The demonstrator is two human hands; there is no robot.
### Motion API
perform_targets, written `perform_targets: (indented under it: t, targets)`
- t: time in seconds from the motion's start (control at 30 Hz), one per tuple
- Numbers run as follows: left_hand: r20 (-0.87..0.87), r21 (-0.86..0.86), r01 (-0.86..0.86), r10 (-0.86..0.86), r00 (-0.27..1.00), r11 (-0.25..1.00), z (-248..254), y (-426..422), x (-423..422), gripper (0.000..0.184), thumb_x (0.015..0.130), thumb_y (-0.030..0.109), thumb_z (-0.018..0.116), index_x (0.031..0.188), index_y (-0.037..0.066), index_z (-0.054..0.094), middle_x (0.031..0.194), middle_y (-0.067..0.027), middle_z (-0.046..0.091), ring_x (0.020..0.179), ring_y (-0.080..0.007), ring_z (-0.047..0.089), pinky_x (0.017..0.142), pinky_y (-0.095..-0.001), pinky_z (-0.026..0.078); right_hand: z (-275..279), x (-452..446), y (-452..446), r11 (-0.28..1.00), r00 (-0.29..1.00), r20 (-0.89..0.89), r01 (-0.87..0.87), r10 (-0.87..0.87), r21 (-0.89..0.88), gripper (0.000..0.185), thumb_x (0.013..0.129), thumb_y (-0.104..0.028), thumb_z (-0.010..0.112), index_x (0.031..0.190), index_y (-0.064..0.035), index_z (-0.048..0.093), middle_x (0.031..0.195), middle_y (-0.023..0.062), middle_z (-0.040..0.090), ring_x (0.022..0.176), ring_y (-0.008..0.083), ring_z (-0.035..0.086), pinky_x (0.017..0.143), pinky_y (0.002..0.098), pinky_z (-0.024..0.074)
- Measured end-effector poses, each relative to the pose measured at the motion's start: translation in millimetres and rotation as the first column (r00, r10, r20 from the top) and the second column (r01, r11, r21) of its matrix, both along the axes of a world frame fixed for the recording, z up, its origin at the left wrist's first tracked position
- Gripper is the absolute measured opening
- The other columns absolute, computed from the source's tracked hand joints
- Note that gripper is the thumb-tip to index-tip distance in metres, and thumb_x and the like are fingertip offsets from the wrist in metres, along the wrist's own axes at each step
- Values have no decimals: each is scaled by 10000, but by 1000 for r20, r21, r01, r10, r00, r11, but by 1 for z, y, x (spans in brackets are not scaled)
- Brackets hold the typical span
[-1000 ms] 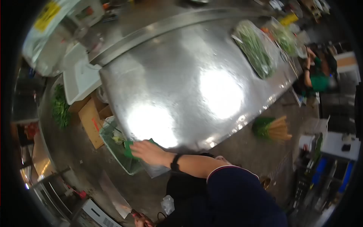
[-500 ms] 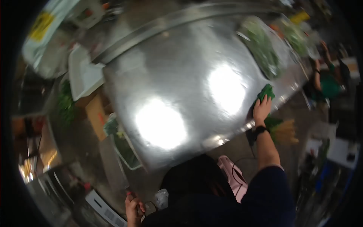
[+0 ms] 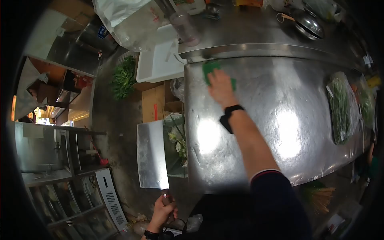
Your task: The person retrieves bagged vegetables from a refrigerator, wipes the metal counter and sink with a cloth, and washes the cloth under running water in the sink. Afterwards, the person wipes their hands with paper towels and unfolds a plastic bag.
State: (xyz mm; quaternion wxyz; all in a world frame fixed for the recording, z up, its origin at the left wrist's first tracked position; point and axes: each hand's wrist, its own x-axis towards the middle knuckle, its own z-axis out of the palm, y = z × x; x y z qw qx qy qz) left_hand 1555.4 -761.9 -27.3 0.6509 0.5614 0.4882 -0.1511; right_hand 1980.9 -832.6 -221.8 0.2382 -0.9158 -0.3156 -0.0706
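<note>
My left hand (image 3: 163,212) is wrapped round the handle of a wide-bladed cleaver (image 3: 152,154), low at the left, with its blade pointing up past the table's near left side. Under my right hand (image 3: 221,89) is a green cloth (image 3: 211,71), pressed against the far left part of the stainless steel table (image 3: 248,160). My right fingers partly cover the cloth, and the hand is slightly blurred. Dark bands sit on both my wrists.
A bag of long green vegetables (image 3: 340,108) lies at the table's right end. Left of the table stand a white tub (image 3: 160,64), a cardboard box (image 3: 153,105) and a bin of vegetable scraps (image 3: 176,140). A metal pan (image 3: 310,25) rests on the back shelf.
My right hand has swept the green cloth from the table's near right edge to the far left corner. The view has turned left, and the whole cleaver now shows clearly in my left hand.
</note>
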Motion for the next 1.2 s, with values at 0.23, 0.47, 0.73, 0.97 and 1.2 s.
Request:
perform_targets:
  t: [0.23, 0.47, 0.73, 0.97, 1.2]
  targets:
    - [122, -96, 134, -122, 985, 986, -25, -5, 68, 164, 754, 9, 548, 882, 31, 448, 624, -74, 526, 470, -149, 537, 430, -282, 461, 15, -162, 3, 733, 744, -186, -525, 642, 432, 322, 593, -19, 566, 909, -35, 627, 1013, 149, 575, 1015, 308, 510, 844, 394, 423]
    - [232, -196, 499, -454, 860, 845, -75, -20, 159, 86, 819, 101, 519, 864, 49, 468, 584, -63, 522, 447, -162, 521, 400, -278, 416, 44, -280, -249, 832, 738, -445, -553, 507, 32, 471, 683, -113, 627, 1141, -135, 521, 1269, 102, 444, 1217, 266, 372, 977, 408, 330]
    - [-48, 710, 628, -868, 494, 318, -120, -1, 291, 347, 735, 262, 588, 1011, 53, 567, 852, -164, 628, 815, -326, 595, 757, -387, 459, 43, -266, -285, 967, 918, -308, 217, -249, -133, 523, 618, -28, 584, 1133, -70, 499, 1180, 164, 479, 1088, 368, 432, 910, 443, 367]
    - [135, 974, 47, -737, 662, 220, -121, 22, 266, 404, 728, 142, 618, 1094, 2, 517, 1049, -182, 551, 965, -321, 536, 832, -373, 437, 71, -245, -212, 787, 599, -800, 503, -19, 358, 430, 797, -73, 506, 1212, 3, 426, 1129, 143, 526, 1069, 239, 487, 908, 315, 382]
    - [69, 606, 9, -63, 996, 795, -189, 26, -4, 201, 759, 157, 572, 920, 37, 591, 913, -161, 618, 863, -303, 598, 748, -365, 465, 24, -247, -125, 961, 824, -563, 203, -64, 187, 482, 847, -170, 530, 1275, 0, 388, 1327, 224, 351, 1235, 329, 341, 1017, 397, 277]
